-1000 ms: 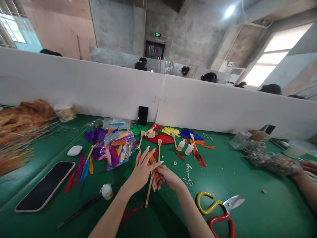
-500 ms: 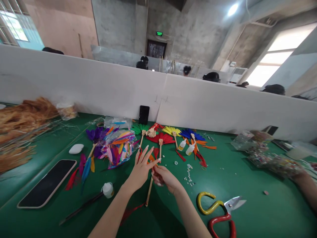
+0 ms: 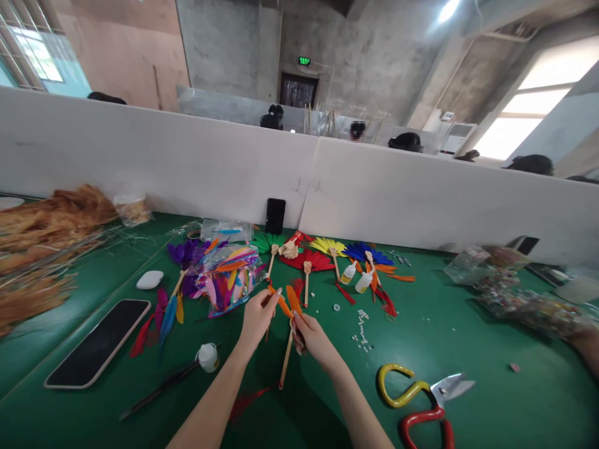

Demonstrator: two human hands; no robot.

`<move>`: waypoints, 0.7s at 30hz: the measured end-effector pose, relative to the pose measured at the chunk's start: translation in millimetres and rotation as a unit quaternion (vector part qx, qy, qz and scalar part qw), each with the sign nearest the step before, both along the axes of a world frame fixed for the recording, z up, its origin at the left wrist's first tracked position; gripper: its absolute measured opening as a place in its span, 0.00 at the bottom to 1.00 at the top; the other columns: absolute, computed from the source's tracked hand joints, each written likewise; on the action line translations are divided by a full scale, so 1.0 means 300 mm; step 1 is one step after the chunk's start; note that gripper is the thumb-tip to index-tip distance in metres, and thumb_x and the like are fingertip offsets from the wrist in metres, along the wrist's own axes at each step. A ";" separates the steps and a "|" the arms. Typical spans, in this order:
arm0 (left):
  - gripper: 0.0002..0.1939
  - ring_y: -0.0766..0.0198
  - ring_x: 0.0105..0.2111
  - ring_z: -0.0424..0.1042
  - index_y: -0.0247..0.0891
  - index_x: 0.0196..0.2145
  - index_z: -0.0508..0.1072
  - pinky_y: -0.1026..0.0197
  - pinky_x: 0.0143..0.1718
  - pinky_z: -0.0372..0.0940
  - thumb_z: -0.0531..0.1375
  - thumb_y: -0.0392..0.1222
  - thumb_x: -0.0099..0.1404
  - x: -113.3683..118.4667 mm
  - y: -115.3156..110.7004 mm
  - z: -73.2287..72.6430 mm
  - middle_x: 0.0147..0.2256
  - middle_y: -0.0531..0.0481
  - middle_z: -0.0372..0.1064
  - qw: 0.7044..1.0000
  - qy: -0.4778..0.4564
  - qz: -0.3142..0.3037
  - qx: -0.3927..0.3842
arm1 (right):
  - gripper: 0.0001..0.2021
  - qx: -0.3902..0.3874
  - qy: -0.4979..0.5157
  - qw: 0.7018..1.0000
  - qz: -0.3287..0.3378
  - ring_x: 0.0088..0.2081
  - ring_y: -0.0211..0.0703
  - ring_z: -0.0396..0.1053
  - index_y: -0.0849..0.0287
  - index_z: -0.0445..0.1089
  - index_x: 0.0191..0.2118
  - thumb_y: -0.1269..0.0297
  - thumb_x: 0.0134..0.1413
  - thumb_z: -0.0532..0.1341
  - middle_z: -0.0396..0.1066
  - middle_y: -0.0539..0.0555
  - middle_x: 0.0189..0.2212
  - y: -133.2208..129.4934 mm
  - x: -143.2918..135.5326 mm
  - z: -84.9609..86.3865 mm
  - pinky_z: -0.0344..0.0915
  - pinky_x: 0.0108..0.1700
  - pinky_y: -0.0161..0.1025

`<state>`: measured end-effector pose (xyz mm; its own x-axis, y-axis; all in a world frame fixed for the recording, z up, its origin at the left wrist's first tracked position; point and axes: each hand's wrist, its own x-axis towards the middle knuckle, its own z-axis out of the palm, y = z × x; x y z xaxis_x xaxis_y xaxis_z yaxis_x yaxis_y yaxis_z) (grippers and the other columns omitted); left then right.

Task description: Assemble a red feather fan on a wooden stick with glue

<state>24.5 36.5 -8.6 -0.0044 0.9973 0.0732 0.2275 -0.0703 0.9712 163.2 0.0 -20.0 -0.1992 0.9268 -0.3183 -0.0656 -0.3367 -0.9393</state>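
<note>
Orange feathers [image 3: 293,300] stand up between my two hands, near the middle of the view. My right hand [image 3: 309,335] is closed on their lower ends, above a wooden stick [image 3: 285,363] that slants down towards me. The fingertips of my left hand [image 3: 260,312] are pinched at the left orange feather. Behind my hands lie feather fans: a red one [image 3: 306,262], a yellow one [image 3: 328,247], a blue one [image 3: 367,252] and a green one [image 3: 267,242]. A red tassel [image 3: 246,402] is under my left forearm.
Scissors [image 3: 435,396] lie at the right, near small white beads [image 3: 362,329]. Two glue bottles [image 3: 347,274] stand behind them. At the left are a phone [image 3: 98,344], a glue pot [image 3: 208,357] and a bag of feathers [image 3: 231,277]. Another person's arm [image 3: 584,345] reaches in at the right edge.
My left hand has gone from spread fingers to a pinch and moved slightly left and down. More of the orange feathers shows. The whole view has shifted a little.
</note>
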 end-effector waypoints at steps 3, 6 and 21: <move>0.20 0.72 0.12 0.54 0.38 0.19 0.61 0.69 0.15 0.50 0.56 0.55 0.58 0.004 -0.003 0.000 0.12 0.60 0.53 1.000 -0.017 -0.006 -0.008 | 0.28 0.001 -0.013 1.000 0.022 0.10 0.28 0.54 0.59 0.60 0.23 0.33 0.40 0.54 0.57 0.41 0.10 -0.005 0.002 0.017 0.47 0.11 0.28; 0.19 0.72 0.14 0.55 0.38 0.19 0.61 0.69 0.16 0.49 0.57 0.55 0.56 0.009 -0.005 0.003 0.12 0.60 0.54 0.999 -0.025 -0.018 -0.018 | 0.28 0.005 0.009 0.998 0.067 0.10 0.28 0.53 0.61 0.63 0.29 0.35 0.42 0.54 0.59 0.42 0.12 -0.002 0.004 0.033 0.46 0.11 0.28; 0.21 0.71 0.14 0.53 0.38 0.17 0.59 0.67 0.18 0.46 0.56 0.57 0.54 -0.039 0.035 -0.028 0.14 0.60 0.49 0.992 0.100 -0.031 -0.071 | 0.21 0.066 -0.242 0.967 0.049 0.18 0.36 0.69 0.60 0.66 0.41 0.46 0.56 0.50 0.73 0.52 0.25 -0.026 0.277 0.144 0.58 0.17 0.30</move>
<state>12.9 47.1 -17.0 0.0575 0.9955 -0.0755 0.4159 0.0448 0.9083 246.2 -7.6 23.3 -0.1455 0.9500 -0.2764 0.4193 -0.1938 -0.8869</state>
